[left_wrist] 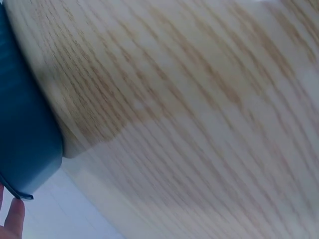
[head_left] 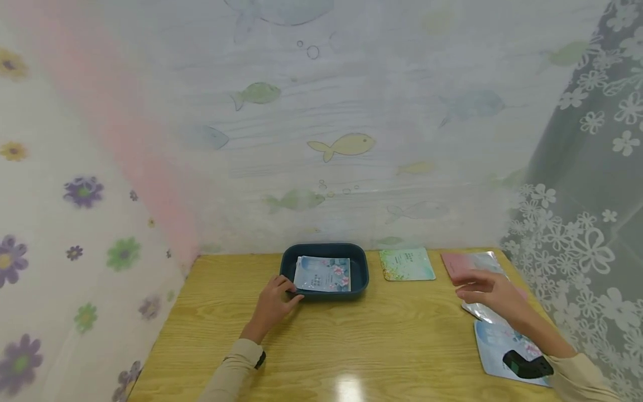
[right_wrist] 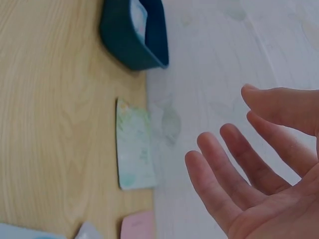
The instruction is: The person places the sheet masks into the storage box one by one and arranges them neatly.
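Note:
A dark blue plastic basin [head_left: 359, 279] stands at the back of the table, with light blue floral sachets [head_left: 321, 273] lying flat inside it. My left hand [head_left: 271, 307] holds the basin's near left corner, fingers over the rim and thumb at the front. In the left wrist view, fingertips [left_wrist: 16, 214] touch the basin's rim. My right hand [head_left: 494, 296] hovers over a pink and silver sachet [head_left: 459, 262], partly covering it. Its fingers are spread and relaxed in the right wrist view, holding nothing. A green sachet [head_left: 408, 264] lies right of the basin.
Another light blue sachet [head_left: 494, 352] lies under the right forearm, near a second silver-edged sachet [head_left: 484, 314]. The wooden table [head_left: 382, 340] meets a fish-patterned curtain [head_left: 351, 190] at the back. Flowered curtains hang on both sides.

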A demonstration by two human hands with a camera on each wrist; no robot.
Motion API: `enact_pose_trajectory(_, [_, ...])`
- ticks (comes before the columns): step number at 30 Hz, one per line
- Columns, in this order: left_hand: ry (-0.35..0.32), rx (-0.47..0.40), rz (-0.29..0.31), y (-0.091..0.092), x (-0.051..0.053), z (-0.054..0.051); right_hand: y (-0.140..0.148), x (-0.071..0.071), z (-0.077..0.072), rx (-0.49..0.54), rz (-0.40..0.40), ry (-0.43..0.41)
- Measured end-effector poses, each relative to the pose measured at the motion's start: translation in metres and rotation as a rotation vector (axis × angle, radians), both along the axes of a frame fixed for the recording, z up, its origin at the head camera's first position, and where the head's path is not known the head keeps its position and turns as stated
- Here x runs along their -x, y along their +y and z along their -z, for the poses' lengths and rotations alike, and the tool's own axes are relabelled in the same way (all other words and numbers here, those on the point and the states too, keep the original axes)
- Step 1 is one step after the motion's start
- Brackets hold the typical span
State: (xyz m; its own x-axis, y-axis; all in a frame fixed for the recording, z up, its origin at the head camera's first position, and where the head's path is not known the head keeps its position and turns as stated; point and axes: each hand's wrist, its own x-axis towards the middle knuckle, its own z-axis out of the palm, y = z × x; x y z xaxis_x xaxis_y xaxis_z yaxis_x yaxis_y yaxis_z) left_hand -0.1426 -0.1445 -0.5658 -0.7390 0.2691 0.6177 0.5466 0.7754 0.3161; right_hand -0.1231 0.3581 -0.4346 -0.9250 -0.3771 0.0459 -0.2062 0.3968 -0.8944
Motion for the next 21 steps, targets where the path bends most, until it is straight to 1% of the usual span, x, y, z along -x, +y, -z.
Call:
enact_pose_trajectory(4, [0.02, 0.007, 0.005, -0.001, 0.0, -0.001, 0.017, -0.003, 0.002, 0.021, -0.002, -0.012])
enact_pose_trajectory(8, [0.029, 0.002, 0.008, -0.001, 0.001, -0.002, 0.034, -0.004, 0.002, 0.03, 0.011, -0.071])
enact_pose_trajectory(11, [0.016, 0.001, -0.001, 0.0, 0.001, -0.002, 0.045, -0.006, 0.002, 0.021, 0.031, -0.13])
enact_pose_trajectory(13, [0.002, -0.002, -0.012, 0.0, 0.001, -0.002, 0.051, -0.008, 0.004, 0.0, 0.045, -0.153])
enact_pose_trajectory(17, [-0.021, -0.013, -0.024, 0.001, 0.0, -0.004, 0.063, -0.011, 0.009, -0.025, 0.072, -0.173])
enact_pose_trajectory(21, [-0.047, -0.021, -0.027, 0.0, 0.0, -0.002, 0.074, -0.016, 0.015, -0.041, 0.085, -0.184])
